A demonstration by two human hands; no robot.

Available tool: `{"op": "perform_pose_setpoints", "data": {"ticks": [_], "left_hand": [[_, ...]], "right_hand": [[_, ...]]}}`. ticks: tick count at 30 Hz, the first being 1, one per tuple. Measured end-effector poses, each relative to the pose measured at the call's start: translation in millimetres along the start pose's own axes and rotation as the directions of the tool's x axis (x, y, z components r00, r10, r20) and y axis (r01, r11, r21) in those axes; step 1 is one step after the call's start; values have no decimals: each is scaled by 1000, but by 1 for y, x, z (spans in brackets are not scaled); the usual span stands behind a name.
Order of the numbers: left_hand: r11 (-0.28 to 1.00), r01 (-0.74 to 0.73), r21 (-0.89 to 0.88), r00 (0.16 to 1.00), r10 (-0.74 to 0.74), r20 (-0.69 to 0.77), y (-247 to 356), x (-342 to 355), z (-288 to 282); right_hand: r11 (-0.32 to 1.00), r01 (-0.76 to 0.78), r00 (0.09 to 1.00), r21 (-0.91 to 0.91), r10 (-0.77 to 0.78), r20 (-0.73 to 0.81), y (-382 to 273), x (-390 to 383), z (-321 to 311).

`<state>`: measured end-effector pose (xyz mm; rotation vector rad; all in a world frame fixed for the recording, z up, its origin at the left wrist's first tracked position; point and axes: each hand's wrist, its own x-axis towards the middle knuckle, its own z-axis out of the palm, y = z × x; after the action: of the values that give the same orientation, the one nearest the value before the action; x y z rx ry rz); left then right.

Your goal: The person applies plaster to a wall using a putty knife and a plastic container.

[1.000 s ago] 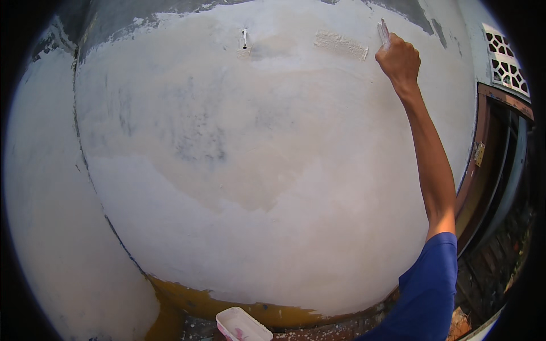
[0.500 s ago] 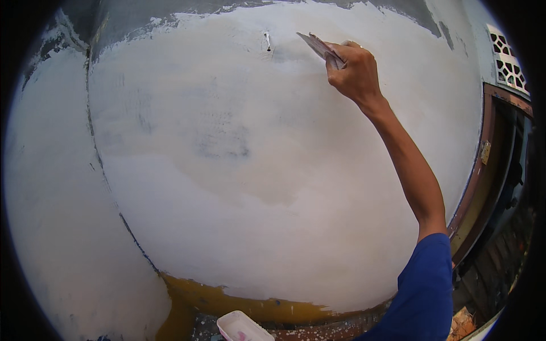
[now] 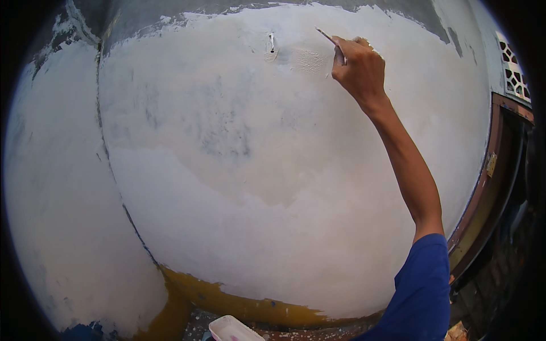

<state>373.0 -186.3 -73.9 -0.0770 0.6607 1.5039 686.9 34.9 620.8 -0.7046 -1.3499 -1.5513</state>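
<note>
My right hand is raised high against the wall, its fingers closed round a putty knife. The blade shows almost edge-on, its tip pointing up and left. Pale, putty-like stuff clings around the knuckles. Just left of the hand lies a rough patch of wet-looking white putty. Farther left, a small slot-shaped hole with a white piece in it breaks the surface. A pale rectangular tray is cut off by the lower edge; what supports it is hidden. My left hand is out of the picture.
Bare grey wall runs along the top and a mustard-yellow strip along the bottom. A dark crack marks the corner at left. At right are a brown door frame and a white patterned vent.
The putty knife has turned from showing its flat blade to nearly edge-on and shifted slightly right. A textured putty patch now shows between the hole and my hand. The view has shifted a little.
</note>
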Motion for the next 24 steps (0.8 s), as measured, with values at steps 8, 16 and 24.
{"op": "perform_pose_setpoints", "data": {"ticks": [8, 16, 24], "left_hand": [[1000, -23, -8, 1000, 23, -22, -4, -6, -3], [1000, -29, -12, 999, 29, -31, -6, -13, -5], [999, -46, -16, 998, 45, -46, -5, -22, -8]], "right_hand": [[987, 151, 960, 53, -160, 229, -58, -23, 37], [919, 354, 921, 174, -375, 103, -57, -39, 31], [896, 434, 898, 93, -439, 36, -46, -6, 68]]}}
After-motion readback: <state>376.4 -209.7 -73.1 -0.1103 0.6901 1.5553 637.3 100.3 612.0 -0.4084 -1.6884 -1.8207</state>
